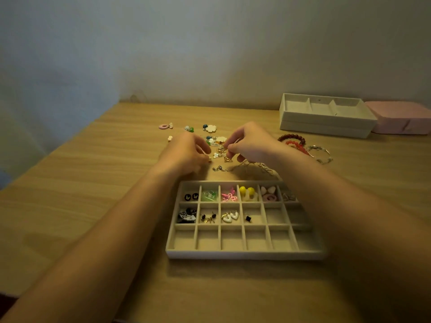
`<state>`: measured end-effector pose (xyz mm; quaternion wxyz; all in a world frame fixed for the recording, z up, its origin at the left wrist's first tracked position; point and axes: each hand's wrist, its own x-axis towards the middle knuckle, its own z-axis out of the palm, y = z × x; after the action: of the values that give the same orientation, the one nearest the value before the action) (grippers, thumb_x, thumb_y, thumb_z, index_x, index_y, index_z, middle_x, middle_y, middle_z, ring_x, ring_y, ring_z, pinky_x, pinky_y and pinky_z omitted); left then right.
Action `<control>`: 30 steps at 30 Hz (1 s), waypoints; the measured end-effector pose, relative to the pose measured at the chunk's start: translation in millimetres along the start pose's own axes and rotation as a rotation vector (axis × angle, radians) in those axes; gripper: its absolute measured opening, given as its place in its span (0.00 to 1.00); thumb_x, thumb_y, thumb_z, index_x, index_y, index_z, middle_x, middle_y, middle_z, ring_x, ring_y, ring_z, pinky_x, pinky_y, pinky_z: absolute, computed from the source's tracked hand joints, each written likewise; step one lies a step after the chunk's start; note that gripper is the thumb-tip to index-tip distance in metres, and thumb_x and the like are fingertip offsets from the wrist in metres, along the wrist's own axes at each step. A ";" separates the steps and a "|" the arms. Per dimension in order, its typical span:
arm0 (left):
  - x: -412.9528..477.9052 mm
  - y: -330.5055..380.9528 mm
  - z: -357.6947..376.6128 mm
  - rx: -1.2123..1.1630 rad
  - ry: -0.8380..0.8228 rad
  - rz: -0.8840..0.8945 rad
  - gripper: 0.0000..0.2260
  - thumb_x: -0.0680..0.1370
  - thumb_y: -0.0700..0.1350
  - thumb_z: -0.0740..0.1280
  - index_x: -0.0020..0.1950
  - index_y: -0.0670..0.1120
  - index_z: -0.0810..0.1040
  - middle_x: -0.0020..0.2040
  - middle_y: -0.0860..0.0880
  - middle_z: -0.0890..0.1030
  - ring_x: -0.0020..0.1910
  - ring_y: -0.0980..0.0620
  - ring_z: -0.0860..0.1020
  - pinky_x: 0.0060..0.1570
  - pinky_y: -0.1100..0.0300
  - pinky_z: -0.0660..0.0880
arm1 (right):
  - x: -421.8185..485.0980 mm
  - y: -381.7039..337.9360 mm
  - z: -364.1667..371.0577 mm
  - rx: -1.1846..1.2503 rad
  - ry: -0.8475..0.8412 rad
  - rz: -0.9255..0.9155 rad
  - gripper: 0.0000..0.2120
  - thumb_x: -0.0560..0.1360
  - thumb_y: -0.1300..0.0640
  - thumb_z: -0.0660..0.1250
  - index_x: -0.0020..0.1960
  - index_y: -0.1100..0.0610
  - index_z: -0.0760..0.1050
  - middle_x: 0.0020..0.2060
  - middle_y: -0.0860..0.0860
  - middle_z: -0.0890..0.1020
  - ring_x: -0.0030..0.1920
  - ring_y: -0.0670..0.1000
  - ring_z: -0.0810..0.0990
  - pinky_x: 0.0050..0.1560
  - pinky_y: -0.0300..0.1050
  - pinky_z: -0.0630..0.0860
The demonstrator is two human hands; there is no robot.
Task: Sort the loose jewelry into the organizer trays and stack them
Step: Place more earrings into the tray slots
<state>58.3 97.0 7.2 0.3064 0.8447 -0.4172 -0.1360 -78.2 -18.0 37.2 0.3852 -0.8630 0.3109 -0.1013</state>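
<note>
left hand (186,155) and right hand (250,145) pinch tangled small gold earrings (225,155) just beyond the beige velvet grid tray (245,254); tease one pair free gently, then drop it in an empty cell.

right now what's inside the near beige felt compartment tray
In the beige felt tray, earrings fill the far row and four middle cells, including yellow ball earrings and white heart hoops. Visible near cells are empty. The right forearm covers its right end.
</note>
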 end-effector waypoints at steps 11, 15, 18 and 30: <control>3.8 2.3 9.2 0.187 0.072 0.078 0.04 0.78 0.46 0.71 0.51 0.51 0.85 0.48 0.52 0.84 0.48 0.52 0.80 0.52 0.49 0.81 | 1.8 1.0 -7.7 0.041 0.001 -0.017 0.06 0.80 0.61 0.67 0.53 0.55 0.82 0.43 0.50 0.86 0.38 0.46 0.81 0.30 0.34 0.73; -12.4 11.3 -9.1 -0.142 0.139 0.095 0.03 0.78 0.45 0.72 0.50 0.50 0.85 0.43 0.52 0.85 0.42 0.58 0.81 0.44 0.60 0.79 | -18.5 2.3 -20.5 0.174 0.048 -0.062 0.06 0.81 0.60 0.67 0.52 0.54 0.83 0.42 0.49 0.86 0.37 0.46 0.81 0.31 0.36 0.75; -35.5 30.0 -23.0 -0.494 0.061 0.091 0.05 0.77 0.43 0.72 0.51 0.46 0.85 0.41 0.50 0.86 0.36 0.57 0.80 0.35 0.63 0.76 | -37.6 5.2 -25.1 0.269 0.026 -0.105 0.06 0.80 0.59 0.68 0.52 0.53 0.83 0.42 0.48 0.86 0.37 0.45 0.81 0.33 0.37 0.77; -77.8 62.4 -19.9 -0.804 -0.054 0.124 0.05 0.76 0.37 0.71 0.52 0.41 0.84 0.44 0.43 0.87 0.41 0.49 0.85 0.40 0.63 0.81 | -73.4 10.1 -32.4 0.405 0.032 -0.198 0.04 0.80 0.57 0.69 0.51 0.53 0.83 0.40 0.50 0.86 0.36 0.48 0.83 0.37 0.43 0.81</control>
<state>-18.6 137.4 60.0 0.6090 0.6269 -0.3887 -0.2916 -153.9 2.5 56.7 0.5337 -0.7927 0.2038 -0.2126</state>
